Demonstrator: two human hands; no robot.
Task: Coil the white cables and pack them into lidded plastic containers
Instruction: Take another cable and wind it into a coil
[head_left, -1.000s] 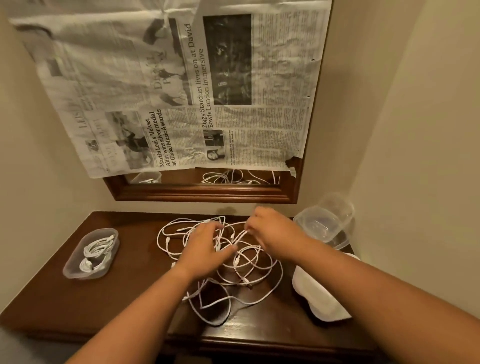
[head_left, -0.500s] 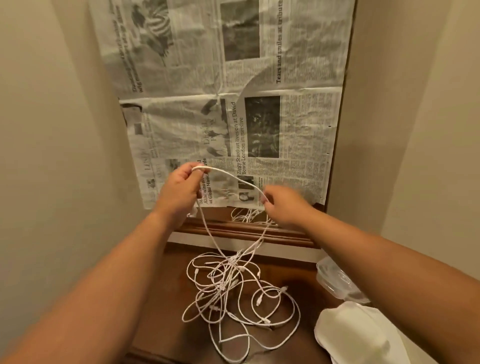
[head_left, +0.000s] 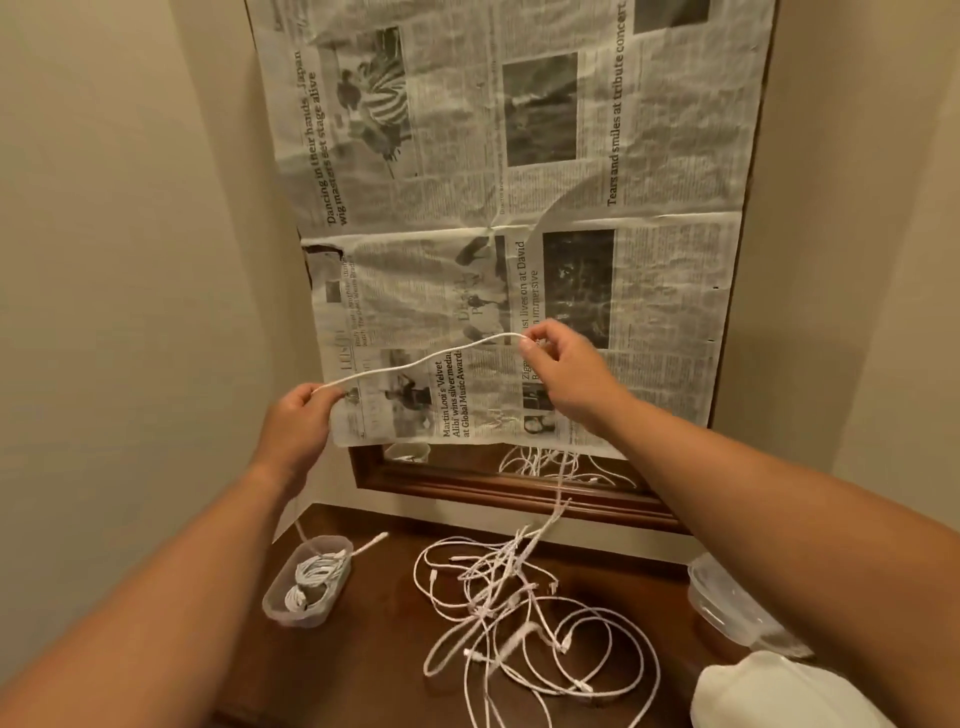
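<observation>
One white cable (head_left: 415, 362) is stretched in the air between my two hands, in front of the newspaper. My left hand (head_left: 298, 426) pinches it at the left, and my right hand (head_left: 569, 374) pinches it higher at the right. From the right hand the cable drops into a tangled pile of white cables (head_left: 524, 618) on the dark wooden table (head_left: 384, 665). A small clear plastic container (head_left: 306, 582) at the table's left holds coiled white cables, and a loose cable end lies beside it.
Empty clear containers (head_left: 727, 603) stand at the table's right edge, with a white lid (head_left: 769, 691) in front of them. A wood-framed mirror (head_left: 519, 483) covered with newspaper (head_left: 519, 208) hangs behind the table. Walls close in on both sides.
Both hands lifted a cable out of the pile and have moved apart, stretching it; the right hand now holds higher than the left. The view tilted back down a little.
</observation>
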